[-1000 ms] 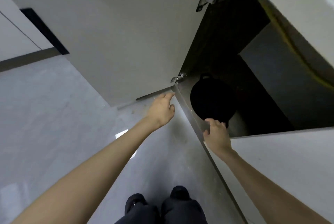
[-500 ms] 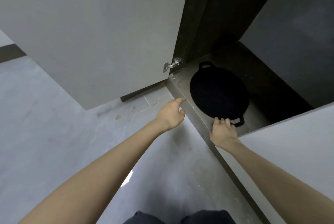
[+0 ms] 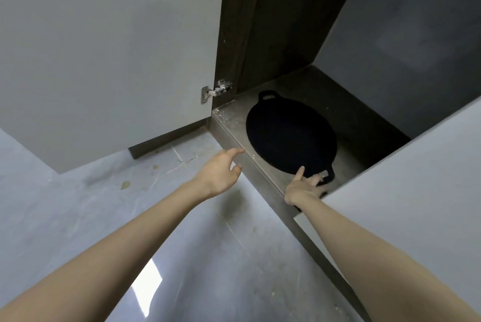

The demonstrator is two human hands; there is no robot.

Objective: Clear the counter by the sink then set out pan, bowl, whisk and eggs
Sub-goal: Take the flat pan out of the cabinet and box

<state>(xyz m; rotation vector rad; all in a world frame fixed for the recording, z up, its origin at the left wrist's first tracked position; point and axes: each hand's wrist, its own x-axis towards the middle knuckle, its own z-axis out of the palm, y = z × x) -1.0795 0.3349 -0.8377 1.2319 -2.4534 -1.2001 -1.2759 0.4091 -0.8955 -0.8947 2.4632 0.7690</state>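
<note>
Pan-fetching step: right of centre, the right hand (image 3: 303, 187), fingers spread, touches the flat round black pan (image 3: 289, 137) at its near handle (image 3: 328, 174), while the left hand (image 3: 221, 170) is empty, fingers apart; gripping and lifting probably comes next.

A round black pan (image 3: 289, 137) with two loop handles lies flat on the cabinet floor.

Both bare arms stretch forward. The left hand (image 3: 221, 169) hovers loosely, forefinger out. The right hand (image 3: 304, 187) lies farther ahead, thumb raised.
</note>
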